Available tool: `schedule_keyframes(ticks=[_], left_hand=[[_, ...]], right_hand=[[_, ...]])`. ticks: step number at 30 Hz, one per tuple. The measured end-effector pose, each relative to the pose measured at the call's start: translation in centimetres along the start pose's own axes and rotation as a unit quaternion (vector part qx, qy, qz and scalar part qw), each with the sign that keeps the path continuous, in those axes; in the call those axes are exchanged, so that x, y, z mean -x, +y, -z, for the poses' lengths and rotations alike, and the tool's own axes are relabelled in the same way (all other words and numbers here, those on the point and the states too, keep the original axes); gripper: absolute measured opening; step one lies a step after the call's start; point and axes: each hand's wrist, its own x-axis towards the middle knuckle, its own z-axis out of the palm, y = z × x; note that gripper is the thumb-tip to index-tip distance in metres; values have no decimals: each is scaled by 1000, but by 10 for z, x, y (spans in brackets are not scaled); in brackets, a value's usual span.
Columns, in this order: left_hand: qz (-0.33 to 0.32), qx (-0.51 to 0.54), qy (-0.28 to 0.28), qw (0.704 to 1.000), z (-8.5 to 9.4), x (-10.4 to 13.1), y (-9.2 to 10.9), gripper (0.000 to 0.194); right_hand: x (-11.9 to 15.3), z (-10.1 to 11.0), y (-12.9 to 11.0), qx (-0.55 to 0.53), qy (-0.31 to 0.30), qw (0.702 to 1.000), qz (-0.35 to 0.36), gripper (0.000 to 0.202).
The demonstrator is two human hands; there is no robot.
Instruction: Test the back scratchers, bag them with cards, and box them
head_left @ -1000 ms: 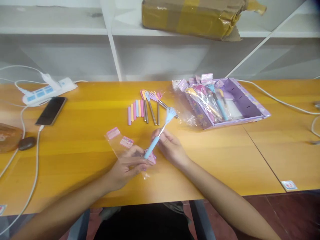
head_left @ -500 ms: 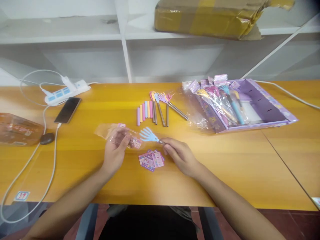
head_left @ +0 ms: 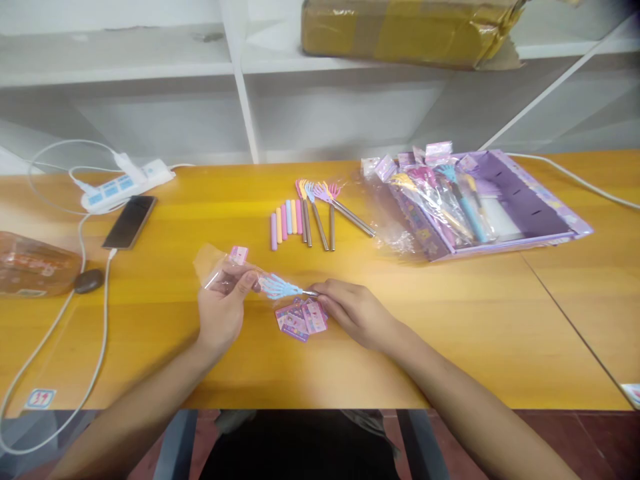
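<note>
My left hand (head_left: 225, 300) is closed on a clear plastic bag (head_left: 213, 267) with a small pink card showing at its top. In my right hand (head_left: 353, 310) is the metal shaft of a back scratcher with a light blue, hand-shaped head (head_left: 280, 287). That head points left and reaches the bag's right end; I cannot tell how far it is inside. Just below lies a loose pile of pink and purple cards (head_left: 300, 319). Farther back are several back scratchers with metal shafts (head_left: 320, 217) and a row of pastel handle tubes (head_left: 287, 220).
At the right, a purple display box (head_left: 530, 233) holds several bagged back scratchers. A phone (head_left: 130, 222), a power strip (head_left: 127, 187), white cables and an orange package (head_left: 37, 263) lie at the left. A taped carton (head_left: 410, 33) rests on the shelf above.
The blue back scratcher's head has moved left and slightly down, against the bag, and now points more level. My left hand has shifted slightly left with the bag. The camera view has shifted slightly.
</note>
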Motion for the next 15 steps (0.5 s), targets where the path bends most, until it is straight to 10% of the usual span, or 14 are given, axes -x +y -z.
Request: schedule_keyframes(ticks=[15], left_hand=[[163,125,-33,978,-1,-7,0,38]], right_hand=[[2,1,-2,-182,74,972,-126,35]])
